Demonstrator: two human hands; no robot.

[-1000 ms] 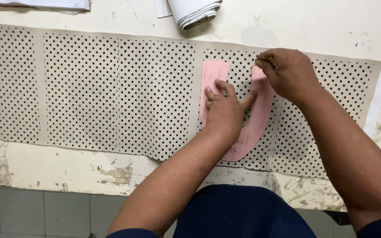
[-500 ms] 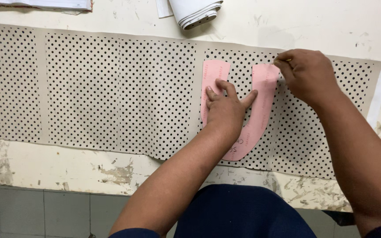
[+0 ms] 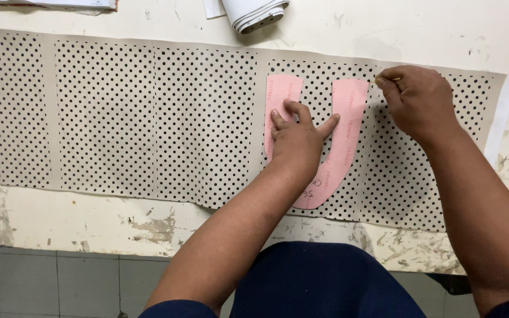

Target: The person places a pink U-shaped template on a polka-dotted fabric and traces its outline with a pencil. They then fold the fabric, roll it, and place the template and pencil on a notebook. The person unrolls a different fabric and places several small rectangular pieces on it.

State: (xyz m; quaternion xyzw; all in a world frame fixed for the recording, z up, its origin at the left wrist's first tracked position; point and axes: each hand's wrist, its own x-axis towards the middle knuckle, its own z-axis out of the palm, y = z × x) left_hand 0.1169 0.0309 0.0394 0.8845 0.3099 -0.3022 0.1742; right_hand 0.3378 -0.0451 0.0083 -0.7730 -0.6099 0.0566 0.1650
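Two hands at work on pink U-shaped template (image 3: 344,132), lying flat on perforated beige sheet (image 3: 148,118) spread over worn white counter (image 3: 89,218). Left hand (image 3: 297,138): fingers splayed, pressing template down, grip on nothing. Right hand (image 3: 416,100): clenched on thin marking tool (image 3: 391,78), tip just beside template's right arm, upper edge. Traced outline not discernible; progress unclear. Rolled material (image 3: 254,12) at far edge.

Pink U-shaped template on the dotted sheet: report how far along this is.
Done: the pink U-shaped template lies flat on the perforated dotted sheet, which is spread over the worktable. In hand: the left hand presses the template down, and the right hand holds a thin marking tool at the top corner of its right arm. Left: no traced outline or cut shows anywhere on the sheet.
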